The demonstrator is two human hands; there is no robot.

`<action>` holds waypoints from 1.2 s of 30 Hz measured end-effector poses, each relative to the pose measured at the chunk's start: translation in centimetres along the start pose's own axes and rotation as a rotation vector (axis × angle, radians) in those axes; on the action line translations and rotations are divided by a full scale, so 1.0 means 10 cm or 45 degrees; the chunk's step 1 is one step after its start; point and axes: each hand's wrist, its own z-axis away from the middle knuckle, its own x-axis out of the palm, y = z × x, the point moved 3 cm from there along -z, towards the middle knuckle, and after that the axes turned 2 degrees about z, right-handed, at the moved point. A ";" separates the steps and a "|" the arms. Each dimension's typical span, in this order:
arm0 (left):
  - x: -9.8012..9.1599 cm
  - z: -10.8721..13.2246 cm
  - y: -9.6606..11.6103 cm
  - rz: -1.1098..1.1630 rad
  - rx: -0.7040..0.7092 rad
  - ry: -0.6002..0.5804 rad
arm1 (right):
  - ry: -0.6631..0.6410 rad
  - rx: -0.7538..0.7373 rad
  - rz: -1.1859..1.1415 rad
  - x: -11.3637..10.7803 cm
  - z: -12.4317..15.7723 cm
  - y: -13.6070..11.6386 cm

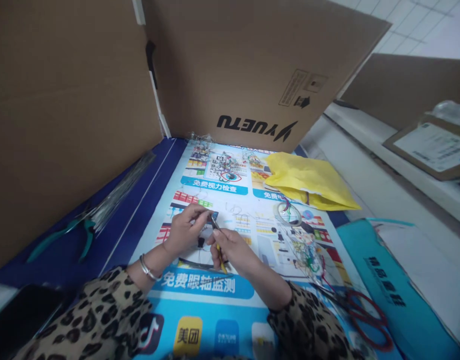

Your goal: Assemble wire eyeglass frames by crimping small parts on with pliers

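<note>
Pressing together mid-frame, the left hand's [187, 230] fingertips hide anything pinched; just right, yellow-handled pliers [215, 223] point up to them, gripped by the right hand [232, 247]. Likely fine plier work; next calls for steady fingertips.

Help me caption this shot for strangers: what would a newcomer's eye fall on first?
Probably the crumpled bright yellow pouch right of centre, or the tall brown cardboard panel behind it, with inverted black lettering. Near the middle, the bare right hand grips a yellow-handled metal tool, its tip close to the bare left hand. Red-handled scissors lie at lower right.
</note>
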 end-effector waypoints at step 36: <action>0.12 -0.04 -0.15 1.071 -0.728 -0.217 | -0.074 -0.191 0.302 -0.11 0.04 -0.10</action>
